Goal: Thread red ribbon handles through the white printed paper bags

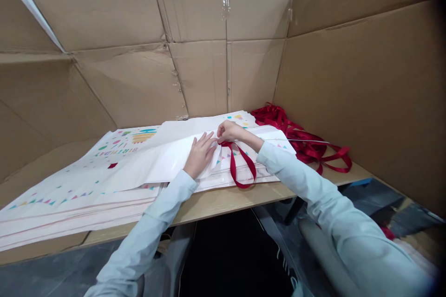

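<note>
My left hand (200,155) lies flat on a white printed sheet or bag (153,160), its fingers stretched out near the upper edge. Close beside it, my right hand (230,131) pinches at a red ribbon (252,167) where it meets the white material. The ribbon hangs from there in a loop over the lower sheets. A thin pale rod (308,140) runs out to the right from under my right wrist; where its near end stops is hidden. Beneath my hands is a stack of similar white pieces (244,178) with coloured pennant prints.
On the left is another stack of white pieces (80,190) with birthday prints and a small red patch (112,165). A heap of red ribbons (306,141) fills the table's right end. Cardboard walls (198,74) enclose the back and sides. The wooden table edge (223,199) runs in front.
</note>
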`<state>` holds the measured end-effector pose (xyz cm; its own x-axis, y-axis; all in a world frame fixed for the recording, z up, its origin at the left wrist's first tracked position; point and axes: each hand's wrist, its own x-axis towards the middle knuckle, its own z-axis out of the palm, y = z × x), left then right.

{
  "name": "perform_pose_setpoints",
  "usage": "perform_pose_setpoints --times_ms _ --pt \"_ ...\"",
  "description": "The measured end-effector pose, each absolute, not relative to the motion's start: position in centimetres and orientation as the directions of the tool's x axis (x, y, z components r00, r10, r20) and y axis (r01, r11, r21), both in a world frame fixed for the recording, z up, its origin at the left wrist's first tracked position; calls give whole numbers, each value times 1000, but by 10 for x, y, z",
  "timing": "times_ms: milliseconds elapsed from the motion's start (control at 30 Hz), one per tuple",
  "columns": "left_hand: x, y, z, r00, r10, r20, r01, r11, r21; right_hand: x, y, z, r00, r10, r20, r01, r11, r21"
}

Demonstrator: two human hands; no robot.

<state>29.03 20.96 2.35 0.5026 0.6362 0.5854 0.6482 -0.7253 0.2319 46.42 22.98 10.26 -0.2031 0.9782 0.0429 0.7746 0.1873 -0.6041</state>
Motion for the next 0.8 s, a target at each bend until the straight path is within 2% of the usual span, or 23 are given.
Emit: perform_pose_setpoints --times_ms 100,167,300,367,500,667,800 --pt "290 211 17 500 586 637 636 -748 190 466 228 96 -232 952 201 848 299 -438" --pt "290 211 13 498 574 650 643 -748 167 471 226 89 -265 926 269 857 354 -374" --pt "290 210 12 513 558 652 660 -742 115 496 214 72 -380 829 411 786 524 -329" --pt "291 209 13 528 561 637 672 -735 91 518 203 65 -388 802 455 760 557 -335" --pt "291 208 15 576 576 580 694 -719 25 577 177 56 -348 811 470 809 513 -286" --pt "289 212 13 611 573 547 687 -727 -5 644 146 54 -215 916 340 881 333 -338" --pt "288 209 15 678 549 488 661 -746 -79 660 132 52 -241 900 364 920 331 -209"
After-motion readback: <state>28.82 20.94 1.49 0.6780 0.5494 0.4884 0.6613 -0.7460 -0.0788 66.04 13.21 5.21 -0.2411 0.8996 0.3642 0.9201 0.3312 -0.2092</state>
